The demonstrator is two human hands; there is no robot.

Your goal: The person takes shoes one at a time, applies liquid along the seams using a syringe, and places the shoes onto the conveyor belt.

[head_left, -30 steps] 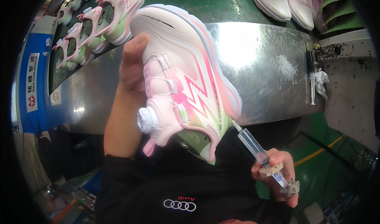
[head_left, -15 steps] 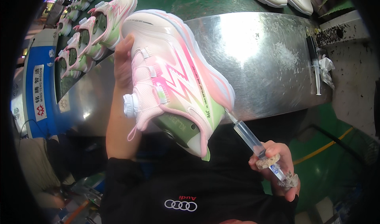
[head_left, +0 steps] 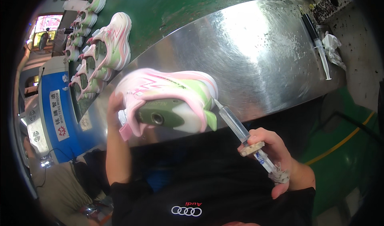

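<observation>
My left hand (head_left: 116,103) grips a pink, white and green sneaker (head_left: 188,82) by its toe side, partly hidden behind it. The shoe is tilted so its opening faces me, with a dark green shoe last (head_left: 160,115) inside and a white dial at the tongue. In my right hand (head_left: 272,144) is a clear syringe (head_left: 234,124), its flange wrapped in pale material and its plunger end covered with grey wrapping. The syringe tip is at the heel, by the edge where upper meets sole; whether it touches I cannot tell.
Below the shoe lies a shiny metal plate (head_left: 264,66). At its right end rest a second syringe (head_left: 320,52) and crumpled white tissue (head_left: 333,50). Similar sneakers (head_left: 114,40) stand in rows on the green surface at the left, beside a blue and white machine panel (head_left: 60,110).
The sneaker has turned and come lower, so its opening now faces me more. My right hand and the syringe have shifted left and up, the tip staying at the heel.
</observation>
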